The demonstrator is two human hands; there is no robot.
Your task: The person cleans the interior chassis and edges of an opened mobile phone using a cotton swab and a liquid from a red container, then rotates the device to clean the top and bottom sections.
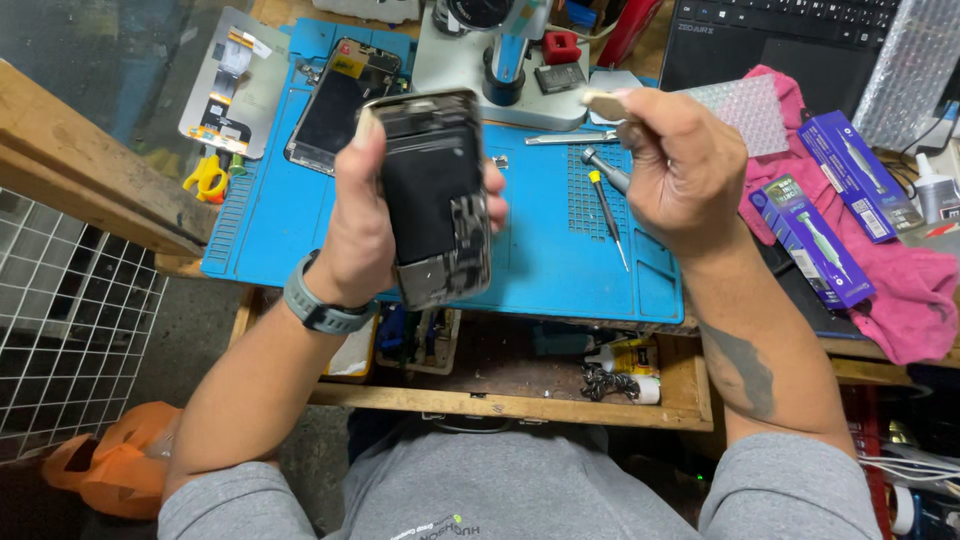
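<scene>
Over the blue mat (560, 250), left hand (365, 215) fingers grip the opened phone (435, 200) upright; right hand (680, 165), just beside, pinches a small tool (603, 104).

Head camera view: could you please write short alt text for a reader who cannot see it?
A person's left hand holds an opened phone above a blue work mat, while the right hand pinches a small pale tool. Screwdrivers, another opened phone and a pink cloth lie on the bench.
</scene>
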